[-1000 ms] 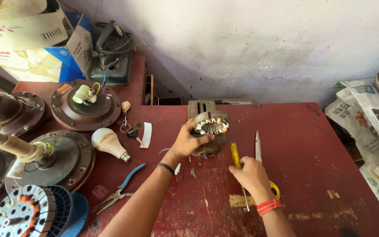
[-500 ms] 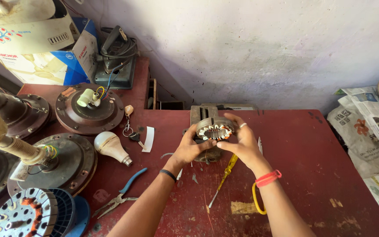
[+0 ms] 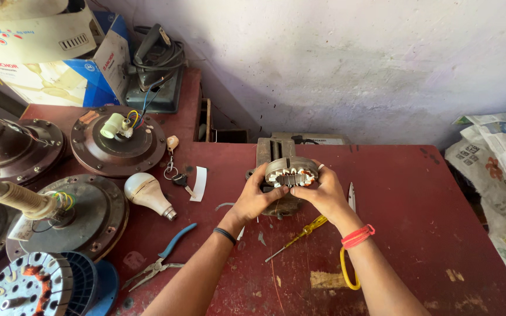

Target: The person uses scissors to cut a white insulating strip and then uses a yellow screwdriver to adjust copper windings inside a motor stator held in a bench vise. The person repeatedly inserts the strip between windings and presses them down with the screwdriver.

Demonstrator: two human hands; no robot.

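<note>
Both of my hands hold a round metal motor stator (image 3: 291,173) with copper windings, standing on edge on a small bench vise (image 3: 270,151) at the back of the red table (image 3: 417,216). My left hand (image 3: 254,198) grips its left side, my right hand (image 3: 321,193) its right side. A yellow-handled screwdriver (image 3: 300,235) lies on the table just below my right hand. A yellow band (image 3: 344,270) lies under my right forearm.
Blue-handled pliers (image 3: 162,260) and a white bulb (image 3: 146,193) lie to the left. Several ceiling fan motor housings (image 3: 118,140) crowd the left edge, with a wound stator (image 3: 24,289) at the bottom left. Cardboard boxes (image 3: 48,52) stand at the back left, newspapers (image 3: 499,164) on the right.
My right hand left the screwdriver on the table and rose to the stator, which both hands now hold. The camera view moved slightly closer.
</note>
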